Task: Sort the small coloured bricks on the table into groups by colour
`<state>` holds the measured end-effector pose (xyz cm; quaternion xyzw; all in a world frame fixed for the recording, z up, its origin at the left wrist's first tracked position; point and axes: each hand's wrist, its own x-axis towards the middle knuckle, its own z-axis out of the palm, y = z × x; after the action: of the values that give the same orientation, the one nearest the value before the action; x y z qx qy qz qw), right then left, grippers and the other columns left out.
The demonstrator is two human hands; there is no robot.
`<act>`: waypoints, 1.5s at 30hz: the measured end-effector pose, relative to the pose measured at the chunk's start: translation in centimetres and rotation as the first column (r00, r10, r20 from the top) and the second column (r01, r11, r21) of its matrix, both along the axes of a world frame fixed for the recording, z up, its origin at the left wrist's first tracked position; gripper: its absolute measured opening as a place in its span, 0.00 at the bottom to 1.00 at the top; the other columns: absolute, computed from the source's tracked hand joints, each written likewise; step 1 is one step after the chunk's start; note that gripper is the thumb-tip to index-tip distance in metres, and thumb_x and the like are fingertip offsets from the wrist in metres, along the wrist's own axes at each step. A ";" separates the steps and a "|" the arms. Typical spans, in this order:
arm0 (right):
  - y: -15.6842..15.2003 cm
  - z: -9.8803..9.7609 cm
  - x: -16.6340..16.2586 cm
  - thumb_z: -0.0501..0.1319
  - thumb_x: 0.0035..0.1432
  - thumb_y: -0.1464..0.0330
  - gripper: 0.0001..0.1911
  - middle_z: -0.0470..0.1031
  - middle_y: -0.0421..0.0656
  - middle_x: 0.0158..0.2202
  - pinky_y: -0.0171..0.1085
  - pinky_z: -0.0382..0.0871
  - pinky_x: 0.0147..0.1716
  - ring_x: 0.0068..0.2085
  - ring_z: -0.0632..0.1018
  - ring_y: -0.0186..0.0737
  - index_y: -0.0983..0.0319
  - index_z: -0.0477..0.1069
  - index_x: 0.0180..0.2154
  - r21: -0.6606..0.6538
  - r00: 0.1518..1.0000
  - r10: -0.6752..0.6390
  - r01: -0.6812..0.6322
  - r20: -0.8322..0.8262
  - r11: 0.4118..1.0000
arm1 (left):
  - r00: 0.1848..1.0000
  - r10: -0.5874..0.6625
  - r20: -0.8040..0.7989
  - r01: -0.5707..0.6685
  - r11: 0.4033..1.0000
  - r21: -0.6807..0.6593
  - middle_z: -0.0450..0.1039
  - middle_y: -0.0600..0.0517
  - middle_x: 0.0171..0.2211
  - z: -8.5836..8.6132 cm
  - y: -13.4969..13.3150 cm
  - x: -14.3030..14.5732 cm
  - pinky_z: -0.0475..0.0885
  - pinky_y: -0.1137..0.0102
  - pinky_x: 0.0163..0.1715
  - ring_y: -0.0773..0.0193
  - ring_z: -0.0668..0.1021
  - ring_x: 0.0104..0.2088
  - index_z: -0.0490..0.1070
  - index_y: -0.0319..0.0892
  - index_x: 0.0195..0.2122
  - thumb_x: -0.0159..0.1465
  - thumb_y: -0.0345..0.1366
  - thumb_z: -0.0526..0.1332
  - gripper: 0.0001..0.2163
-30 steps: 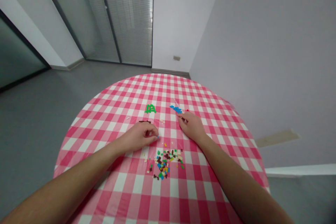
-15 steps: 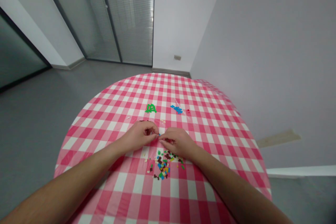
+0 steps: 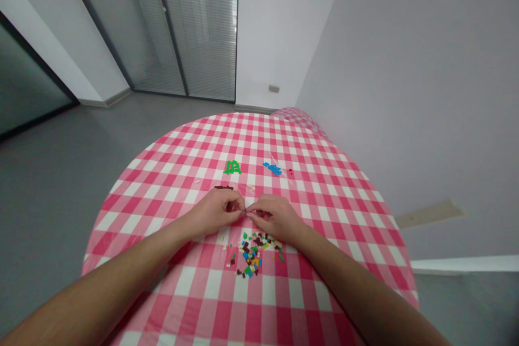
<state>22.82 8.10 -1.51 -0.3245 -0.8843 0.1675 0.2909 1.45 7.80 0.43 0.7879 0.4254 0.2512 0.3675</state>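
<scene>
My left hand (image 3: pixel 214 211) and my right hand (image 3: pixel 276 217) meet fingertip to fingertip over the middle of the table. Both are closed in a pinch around a tiny building brick (image 3: pixel 245 211), mostly covered by the fingers; its colour looks dark now. Just below the hands lies a loose pile of mixed building bricks (image 3: pixel 252 257) in brown, green, blue, yellow and cream. Behind my left hand, a row of dark brown bricks (image 3: pixel 224 187) shows partly. A few cream bricks (image 3: pixel 251 187) lie beyond the fingertips.
Green bricks (image 3: pixel 232 167) form a cluster farther back, with blue bricks (image 3: pixel 272 168) to their right and a couple of red pieces (image 3: pixel 291 172) beside those. A red-and-white checked cloth (image 3: pixel 194 303) covers the round table. A wall (image 3: pixel 425 92) stands on the right.
My fingertips have drawn closer together around the small brick, whose blue showed between them before. My left hand sits slightly lower, uncovering more of the brown bricks. The piles have not moved.
</scene>
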 end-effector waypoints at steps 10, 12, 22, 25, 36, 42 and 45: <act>-0.2 0.3 -0.3 0.60 0.53 0.73 0.05 0.75 0.41 0.25 0.32 0.64 0.28 0.27 0.73 0.35 0.60 0.75 0.30 -0.005 0.999 -0.003 0.003 -0.045 1.000 | 0.999 -0.004 0.042 0.004 1.000 -0.009 0.77 0.53 0.29 0.2 -0.3 0.2 0.67 0.71 0.31 0.66 0.75 0.29 0.75 0.42 0.32 0.58 0.28 0.59 0.06; 0.3 0.2 0.0 0.60 0.52 0.73 0.06 0.75 0.41 0.25 0.32 0.64 0.28 0.28 0.73 0.35 0.60 0.76 0.30 -0.039 0.998 -0.052 0.050 -0.039 0.998 | 0.999 -0.004 0.047 0.005 1.000 -0.013 0.79 0.52 0.33 0.3 -0.2 0.1 0.69 0.70 0.33 0.64 0.77 0.32 0.76 0.42 0.35 0.60 0.29 0.58 0.07; 5.2 -0.2 4.9 0.60 0.59 0.67 0.09 0.82 0.43 0.37 0.36 0.67 0.36 0.39 0.79 0.44 0.59 0.80 0.36 -0.038 0.765 -0.606 0.627 0.218 0.778 | 0.999 -0.040 -0.023 0.040 0.999 -0.020 0.80 0.49 0.36 0.5 0.2 -0.8 0.71 0.67 0.35 0.62 0.78 0.33 0.78 0.42 0.39 0.62 0.33 0.59 0.08; 5.6 -0.3 5.1 0.60 0.61 0.64 0.11 0.82 0.42 0.38 0.36 0.67 0.35 0.39 0.79 0.43 0.58 0.81 0.38 -0.071 0.741 -0.636 0.662 0.216 0.747 | 0.997 -0.072 -0.041 0.071 0.997 -0.013 0.80 0.49 0.36 0.8 0.2 -0.8 0.71 0.67 0.37 0.61 0.78 0.34 0.78 0.42 0.39 0.62 0.33 0.59 0.08; 5.2 -0.4 5.0 0.59 0.55 0.69 0.12 0.82 0.44 0.37 0.36 0.69 0.34 0.37 0.80 0.43 0.59 0.81 0.37 -0.078 0.732 -0.649 0.674 0.208 0.735 | 0.973 -0.204 -0.107 0.204 0.979 -0.013 0.81 0.50 0.36 1.4 0.2 -0.9 0.71 0.68 0.39 0.61 0.79 0.36 0.77 0.42 0.37 0.62 0.28 0.57 0.09; 5.2 -0.7 4.9 0.57 0.59 0.66 0.15 0.82 0.44 0.41 0.39 0.70 0.37 0.41 0.80 0.46 0.58 0.81 0.42 -0.045 0.753 -0.610 0.638 0.248 0.769 | 0.937 -0.312 -0.159 0.305 0.950 -0.068 0.80 0.51 0.34 1.8 0.0 -1.2 0.71 0.69 0.36 0.63 0.78 0.33 0.77 0.41 0.36 0.57 0.25 0.59 0.09; 5.2 -0.8 4.9 0.56 0.62 0.65 0.17 0.82 0.44 0.43 0.39 0.71 0.37 0.41 0.80 0.45 0.57 0.80 0.46 -0.052 0.755 -0.602 0.634 0.262 0.772 | 0.912 -0.375 -0.166 0.371 0.927 -0.058 0.78 0.51 0.32 1.8 -0.2 -1.0 0.69 0.70 0.34 0.64 0.77 0.31 0.77 0.40 0.34 0.58 0.26 0.60 0.07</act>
<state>27.76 13.26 -2.27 -0.6348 -0.7410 0.0834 0.2023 0.44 7.55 2.24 0.8686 0.3010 0.1014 0.3802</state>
